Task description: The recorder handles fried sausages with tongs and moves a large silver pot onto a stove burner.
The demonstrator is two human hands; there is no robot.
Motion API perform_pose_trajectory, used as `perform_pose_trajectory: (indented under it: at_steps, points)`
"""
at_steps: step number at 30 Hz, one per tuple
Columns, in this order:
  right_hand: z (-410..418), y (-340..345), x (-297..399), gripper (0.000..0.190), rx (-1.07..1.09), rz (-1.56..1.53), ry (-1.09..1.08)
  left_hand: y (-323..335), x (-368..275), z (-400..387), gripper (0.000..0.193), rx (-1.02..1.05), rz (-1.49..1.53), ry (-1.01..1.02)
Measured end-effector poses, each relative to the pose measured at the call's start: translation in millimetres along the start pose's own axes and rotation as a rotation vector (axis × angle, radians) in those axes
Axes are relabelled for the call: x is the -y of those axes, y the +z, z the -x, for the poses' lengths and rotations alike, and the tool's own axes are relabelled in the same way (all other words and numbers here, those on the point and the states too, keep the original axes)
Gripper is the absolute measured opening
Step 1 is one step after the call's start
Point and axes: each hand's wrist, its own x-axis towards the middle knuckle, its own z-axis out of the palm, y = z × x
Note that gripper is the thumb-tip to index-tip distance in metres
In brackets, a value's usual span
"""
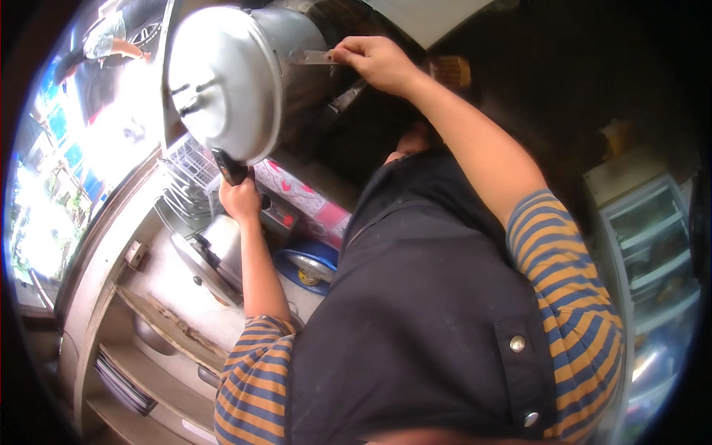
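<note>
A large metal pressure cooker [303, 36] stands before me at the top, with its domed lid [222, 83] facing up to the left. My left hand [242, 197] grips the black handle [229, 167] at the near edge of the lid. My right hand [378, 61] pinches the end of a flat metal strip [311, 57] that lies against the cooker's side; its far end touches the cooker wall. I wear a dark apron [411, 311] over a striped shirt.
A wire dish rack [192, 161], a metal pot [228, 245] and a blue basin [308, 250] stand near my left arm. Wooden shelves [161, 384] hold stacked items at lower left. A glass-fronted cabinet [651, 239] is at right. A person [105, 39] is outside at upper left.
</note>
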Motion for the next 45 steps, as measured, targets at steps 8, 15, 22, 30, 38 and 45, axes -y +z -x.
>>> perform_pose_trajectory:
  at_steps: [8, 15, 22, 30, 38, 45]
  points:
    - [-15, 8, -3, 0.025, -0.013, -0.092, -0.119, 0, -3, 1, 0.026, 0.026, 0.030, -0.029]
    - [-14, 15, -5, 0.023, -0.011, -0.116, -0.131, 3, -3, 1, 0.022, -0.010, 0.052, 0.081]
    - [-17, 18, 1, 0.022, -0.006, -0.134, -0.178, 3, 1, 0, 0.022, 0.000, 0.084, 0.034]
    - [-22, 15, 3, 0.021, -0.048, -0.062, -0.138, 4, -6, 2, 0.021, -0.007, 0.087, 0.010]
    - [-20, 27, -9, 0.024, -0.069, -0.155, -0.179, 4, -1, 1, 0.022, 0.000, 0.109, 0.009]
    - [-25, 27, -7, 0.025, -0.008, -0.145, -0.169, 3, 4, 0, 0.022, 0.016, 0.111, 0.017]
